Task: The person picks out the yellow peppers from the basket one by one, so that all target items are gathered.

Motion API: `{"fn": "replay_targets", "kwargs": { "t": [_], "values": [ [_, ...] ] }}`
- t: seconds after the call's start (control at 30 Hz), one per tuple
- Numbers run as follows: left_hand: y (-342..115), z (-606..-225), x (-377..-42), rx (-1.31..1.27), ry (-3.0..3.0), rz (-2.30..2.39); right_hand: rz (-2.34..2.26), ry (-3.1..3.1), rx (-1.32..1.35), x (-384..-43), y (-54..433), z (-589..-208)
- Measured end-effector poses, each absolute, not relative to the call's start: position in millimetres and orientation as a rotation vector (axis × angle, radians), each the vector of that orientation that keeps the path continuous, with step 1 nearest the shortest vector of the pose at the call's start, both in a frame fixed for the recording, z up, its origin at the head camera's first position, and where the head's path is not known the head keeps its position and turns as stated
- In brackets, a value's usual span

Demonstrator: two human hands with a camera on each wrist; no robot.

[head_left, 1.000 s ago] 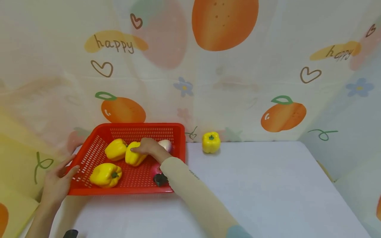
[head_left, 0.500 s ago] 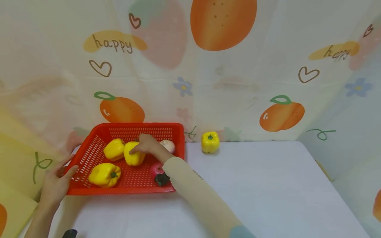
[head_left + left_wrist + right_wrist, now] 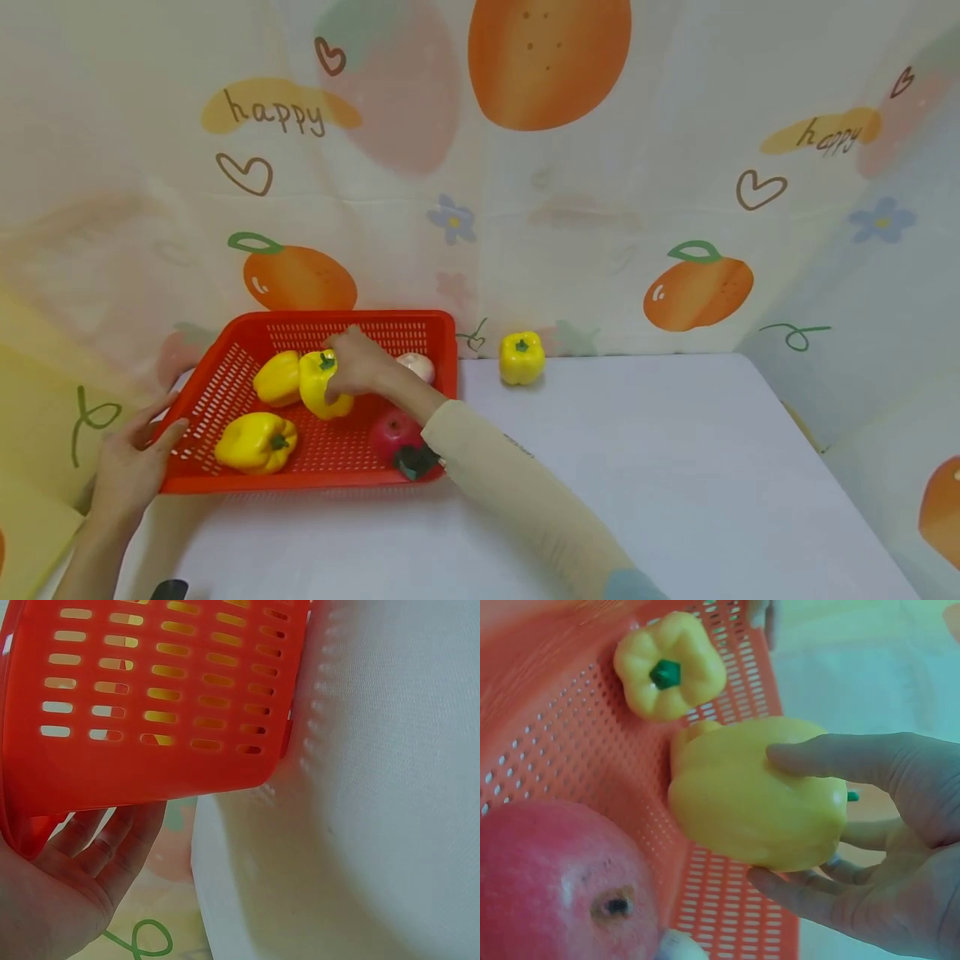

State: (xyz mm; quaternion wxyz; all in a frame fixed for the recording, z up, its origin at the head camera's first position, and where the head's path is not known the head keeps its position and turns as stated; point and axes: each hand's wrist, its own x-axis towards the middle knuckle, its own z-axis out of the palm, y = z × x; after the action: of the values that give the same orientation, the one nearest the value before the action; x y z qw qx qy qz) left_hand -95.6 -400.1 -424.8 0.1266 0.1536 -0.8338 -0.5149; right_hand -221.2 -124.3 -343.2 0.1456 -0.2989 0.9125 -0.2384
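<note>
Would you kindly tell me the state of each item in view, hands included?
Red basket: upright, held
Held yellow pepper: gripped, stem showing
Back pepper: on its side
Front pepper: on its side, stem rightward
Pepper beside basket: standing, stem up
Red fruit: inside basket
White bulb: inside basket, partly hidden
Left hand: gripping the basket
Right hand: gripping one pepper

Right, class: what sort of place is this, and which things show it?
Probably a small staged set, perhaps for filming: a fruit-print backdrop, a pale tabletop, and a red basket holding yellow peppers.
</note>
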Motion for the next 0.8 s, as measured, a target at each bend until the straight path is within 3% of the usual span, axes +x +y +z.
{"fn": "replay_targets", "kwargs": {
  "t": [0.53,0.8],
  "values": [
    [-397,-425,-93,0.45,-2.395,-1.513,-0.928,2.631,-0.777,-215,-78,-329],
    [-397,-422,-94,0.429,-2.387,-1.515,-1.025,2.678,-0.88,-219,-44,-315]
  ]
}}
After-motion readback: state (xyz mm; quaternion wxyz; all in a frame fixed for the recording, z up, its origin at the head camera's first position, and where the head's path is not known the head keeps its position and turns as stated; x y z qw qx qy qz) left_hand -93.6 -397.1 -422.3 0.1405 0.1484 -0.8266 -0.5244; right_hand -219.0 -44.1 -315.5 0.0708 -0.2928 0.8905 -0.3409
